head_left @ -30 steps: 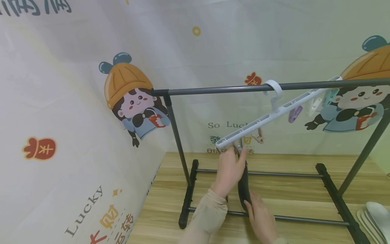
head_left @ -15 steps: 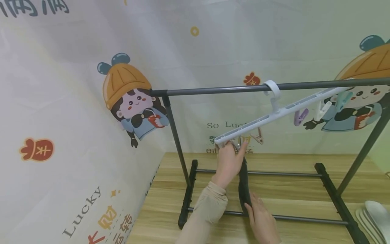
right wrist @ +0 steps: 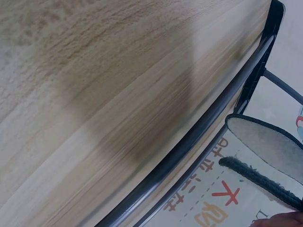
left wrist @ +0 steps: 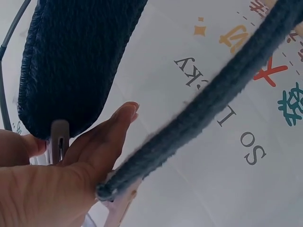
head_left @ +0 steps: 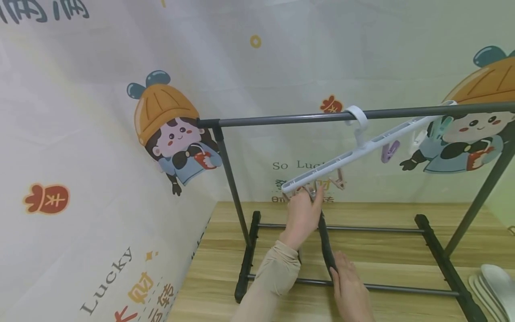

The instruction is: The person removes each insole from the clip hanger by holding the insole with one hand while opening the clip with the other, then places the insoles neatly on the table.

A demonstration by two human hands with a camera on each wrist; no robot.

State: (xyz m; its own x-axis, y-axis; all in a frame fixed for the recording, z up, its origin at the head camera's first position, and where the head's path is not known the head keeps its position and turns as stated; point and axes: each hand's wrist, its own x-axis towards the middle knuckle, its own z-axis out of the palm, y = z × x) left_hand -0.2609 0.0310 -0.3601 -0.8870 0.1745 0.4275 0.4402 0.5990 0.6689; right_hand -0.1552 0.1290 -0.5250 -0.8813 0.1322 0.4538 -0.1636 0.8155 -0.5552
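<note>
A pale blue clip hanger (head_left: 342, 164) hangs by its hook from the rack's top bar, tilted low at its left end. There my left hand (head_left: 302, 219) has its fingers around a clip (left wrist: 59, 142), which bites the end of a dark blue fuzzy insole (left wrist: 85, 61). A second insole (left wrist: 203, 109), edge-on in the left wrist view, hangs from a neighbouring clip. My right hand (head_left: 350, 286) holds the lower part of the edge-on insole between thumb and fingers. In the right wrist view, one insole (right wrist: 270, 146) shows a pale underside; its fuzzy mate (right wrist: 260, 182) is beside it.
A grey rack bar (head_left: 281, 119) crosses above, and black feet (head_left: 248, 257) stand on the wooden table (head_left: 209, 268). Purple (head_left: 390, 152) and teal (head_left: 441, 127) clips dangle at the hanger's right. Several white rounded pieces (head_left: 499, 290) lie stacked at the lower right. A printed cloth forms the backdrop.
My right hand has shifted slightly right with the insole's lower part, which now appears narrower from the head. The hanger swung a little and back; my left hand stays at its left end.
</note>
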